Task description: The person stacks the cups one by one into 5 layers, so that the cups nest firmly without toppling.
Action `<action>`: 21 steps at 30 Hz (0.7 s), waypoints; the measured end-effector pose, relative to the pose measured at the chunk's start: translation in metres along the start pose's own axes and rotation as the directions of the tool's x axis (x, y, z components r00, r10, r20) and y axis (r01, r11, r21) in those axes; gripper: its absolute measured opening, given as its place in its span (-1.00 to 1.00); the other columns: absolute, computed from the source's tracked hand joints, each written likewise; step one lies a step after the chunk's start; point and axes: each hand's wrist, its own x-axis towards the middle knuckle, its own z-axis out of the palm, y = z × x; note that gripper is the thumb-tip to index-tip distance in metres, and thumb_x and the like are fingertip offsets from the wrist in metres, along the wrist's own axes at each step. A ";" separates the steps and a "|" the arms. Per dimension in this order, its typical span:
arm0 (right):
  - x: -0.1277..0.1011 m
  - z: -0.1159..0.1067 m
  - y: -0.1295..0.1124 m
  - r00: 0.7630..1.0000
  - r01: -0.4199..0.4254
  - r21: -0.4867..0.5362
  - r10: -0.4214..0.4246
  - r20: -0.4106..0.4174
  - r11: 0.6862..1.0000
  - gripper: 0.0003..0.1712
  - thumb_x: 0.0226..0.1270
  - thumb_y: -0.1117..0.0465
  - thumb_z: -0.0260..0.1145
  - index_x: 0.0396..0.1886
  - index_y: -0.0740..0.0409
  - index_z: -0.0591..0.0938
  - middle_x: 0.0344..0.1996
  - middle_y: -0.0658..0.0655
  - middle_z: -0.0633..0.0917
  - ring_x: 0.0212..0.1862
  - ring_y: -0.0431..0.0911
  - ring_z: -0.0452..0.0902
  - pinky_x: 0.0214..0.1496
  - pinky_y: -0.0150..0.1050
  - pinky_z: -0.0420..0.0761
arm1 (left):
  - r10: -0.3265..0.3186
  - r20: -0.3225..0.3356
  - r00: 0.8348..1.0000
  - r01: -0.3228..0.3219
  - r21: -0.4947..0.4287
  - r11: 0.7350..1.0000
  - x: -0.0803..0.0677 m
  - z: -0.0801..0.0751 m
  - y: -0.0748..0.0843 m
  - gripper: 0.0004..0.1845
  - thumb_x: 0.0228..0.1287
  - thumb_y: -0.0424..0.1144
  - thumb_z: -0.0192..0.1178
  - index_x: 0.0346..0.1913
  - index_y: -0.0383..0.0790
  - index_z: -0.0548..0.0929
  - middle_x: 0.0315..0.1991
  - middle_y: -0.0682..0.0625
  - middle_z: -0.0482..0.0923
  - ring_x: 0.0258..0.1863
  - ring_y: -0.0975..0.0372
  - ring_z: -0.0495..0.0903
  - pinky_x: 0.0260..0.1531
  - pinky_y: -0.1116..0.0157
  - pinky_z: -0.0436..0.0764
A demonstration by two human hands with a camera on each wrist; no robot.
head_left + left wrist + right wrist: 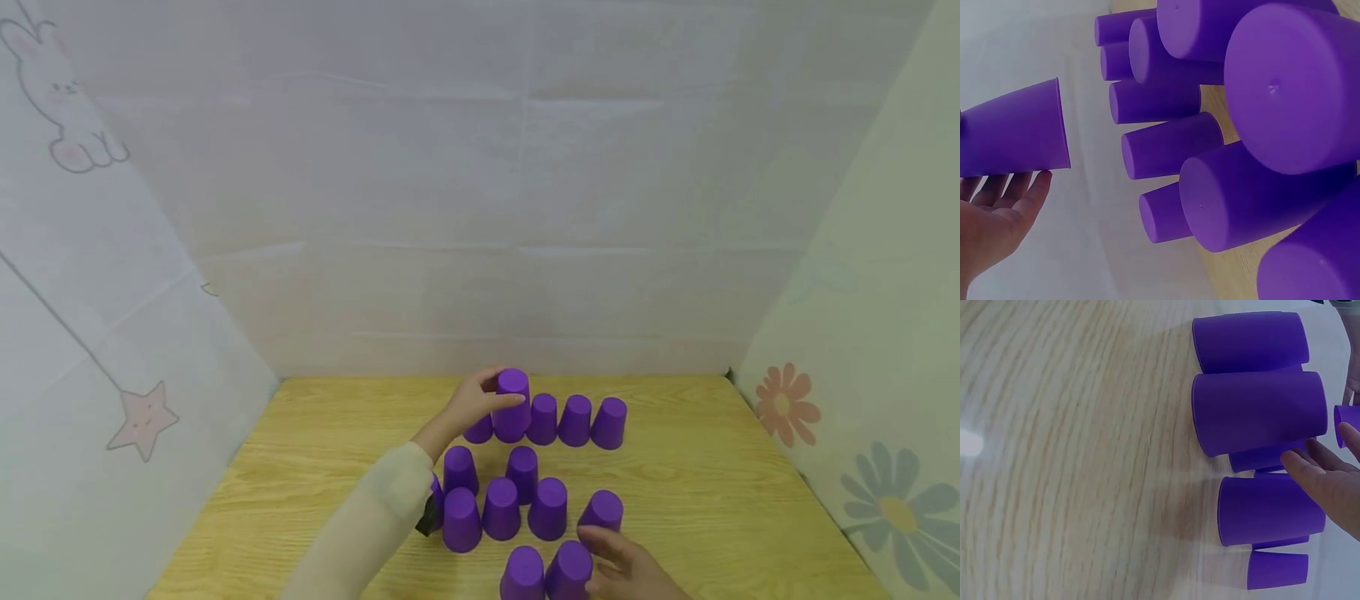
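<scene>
Head view: cups (547, 508) mid-table (bare edges (765, 500)).

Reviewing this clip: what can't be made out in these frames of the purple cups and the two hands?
- Right hand: cut off by the bottom edge of the head view; whether it touches the near cup is unclear.
- Left hand: its fingers lie behind the raised cup, so the grip is partly hidden.
- Small cup: mostly hidden behind that hand.
- Cup beside the left sleeve: mostly covered by it.
</scene>
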 end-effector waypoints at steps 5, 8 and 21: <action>0.009 -0.002 0.005 0.999 0.041 -0.106 -0.042 -0.012 0.994 -0.29 0.37 0.04 0.14 0.42 0.12 0.13 0.40 0.49 -0.04 0.33 0.43 0.05 0.14 0.19 0.48 | -0.022 -0.014 1.000 0.022 0.038 0.999 0.012 0.002 -0.002 -0.40 0.10 -0.01 0.32 0.22 -0.04 0.47 0.15 -0.04 0.50 0.17 0.06 0.46 0.18 0.07 0.46; 0.014 -0.005 0.009 0.998 0.070 -0.096 -0.069 0.010 0.993 -0.27 0.36 0.10 0.15 0.43 0.17 0.10 0.37 0.50 0.04 0.28 0.29 0.24 0.15 0.10 0.51 | -0.028 -0.030 0.999 0.029 0.034 0.999 0.020 0.006 -0.003 -0.38 0.09 -0.02 0.32 0.24 -0.06 0.45 0.18 -0.06 0.48 0.19 0.05 0.45 0.20 0.08 0.45; 0.028 -0.006 0.023 0.993 0.069 -0.146 -0.082 -0.083 0.987 -0.19 0.24 0.08 0.28 0.39 0.23 0.16 0.23 0.38 0.35 0.16 0.12 0.40 0.08 0.04 0.56 | 0.019 -0.072 0.997 -0.017 0.035 0.999 0.044 0.020 -0.009 -0.47 0.11 -0.16 0.32 0.18 -0.17 0.50 0.03 -0.14 0.59 0.04 0.05 0.56 0.06 0.17 0.56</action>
